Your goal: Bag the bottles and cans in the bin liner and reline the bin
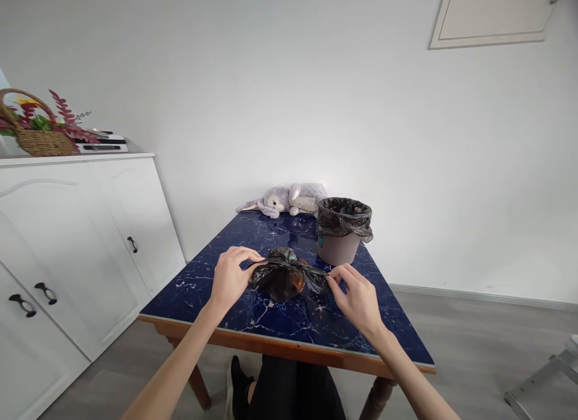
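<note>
A black plastic garbage bag [282, 284] sits on the blue marbled table top, its neck gathered or twisted across the top. Something orange-brown shows faintly through its thin side. My left hand [232, 274] pinches the bag's left end between thumb and fingers. On the opposite side, my right hand [356, 294] pinches the other end, and the plastic stretches between the two. Just behind my right hand stands a grey trash can [338, 248], lined with another black bag [345, 218] folded over its rim.
A grey plush rabbit [289, 200] lies at the table's far edge against the wall. The blue table [203, 293] has a wooden frame. White cabinets [81, 239] stand at left, topped by a wicker flower basket [45, 141]. A metal frame [546, 372] is at lower right.
</note>
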`<state>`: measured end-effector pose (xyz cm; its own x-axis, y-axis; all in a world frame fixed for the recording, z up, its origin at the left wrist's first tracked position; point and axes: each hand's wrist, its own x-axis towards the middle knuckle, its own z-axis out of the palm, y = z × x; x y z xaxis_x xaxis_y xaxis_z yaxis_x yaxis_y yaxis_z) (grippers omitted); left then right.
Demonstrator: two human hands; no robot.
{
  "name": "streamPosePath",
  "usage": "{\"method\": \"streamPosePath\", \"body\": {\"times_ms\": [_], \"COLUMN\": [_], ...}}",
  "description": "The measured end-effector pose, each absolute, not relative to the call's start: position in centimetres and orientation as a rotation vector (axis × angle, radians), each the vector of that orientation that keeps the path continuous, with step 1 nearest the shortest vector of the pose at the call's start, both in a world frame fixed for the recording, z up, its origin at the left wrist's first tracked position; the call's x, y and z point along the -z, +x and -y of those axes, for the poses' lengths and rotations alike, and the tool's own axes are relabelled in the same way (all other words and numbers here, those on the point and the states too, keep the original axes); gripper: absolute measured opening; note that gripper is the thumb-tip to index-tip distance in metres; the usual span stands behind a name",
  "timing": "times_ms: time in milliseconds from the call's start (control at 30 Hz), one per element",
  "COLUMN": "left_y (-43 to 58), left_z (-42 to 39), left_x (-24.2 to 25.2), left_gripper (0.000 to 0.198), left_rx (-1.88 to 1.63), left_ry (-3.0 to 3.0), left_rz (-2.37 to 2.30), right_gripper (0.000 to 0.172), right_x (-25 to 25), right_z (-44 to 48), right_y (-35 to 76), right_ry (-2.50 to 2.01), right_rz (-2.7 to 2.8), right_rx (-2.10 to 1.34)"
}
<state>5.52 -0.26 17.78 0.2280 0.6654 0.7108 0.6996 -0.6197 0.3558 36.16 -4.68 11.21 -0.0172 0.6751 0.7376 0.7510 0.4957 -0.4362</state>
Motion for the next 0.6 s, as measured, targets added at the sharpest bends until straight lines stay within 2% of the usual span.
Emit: {"method": "streamPosePath", "body": {"times_ms": [167, 433, 600], "left_y": [4.7, 3.6, 5.2], "left_z": [0.0, 0.0, 0.3], "left_x": [-18.9, -21.5, -21.6], "left_gripper": [0.017, 0.025, 0.009], "left_rx": [1.401, 1.498, 1.398], "left_ry": [-2.376, -2.284, -2.262], "left_rz": [1.366, 1.367, 1.430], "right_gripper": [0.026, 0.030, 0.033], "right_x": [-12.2, -14.2, -14.4], "right_z": [5.2, 4.6, 4.6], "right_y": [36.7, 37.9, 36.9], "right_ry": [-1.270, -1.280, -1.240], "right_rz": [1.670, 1.561, 1.561], "right_rx": [0.139, 0.081, -0.008]}}
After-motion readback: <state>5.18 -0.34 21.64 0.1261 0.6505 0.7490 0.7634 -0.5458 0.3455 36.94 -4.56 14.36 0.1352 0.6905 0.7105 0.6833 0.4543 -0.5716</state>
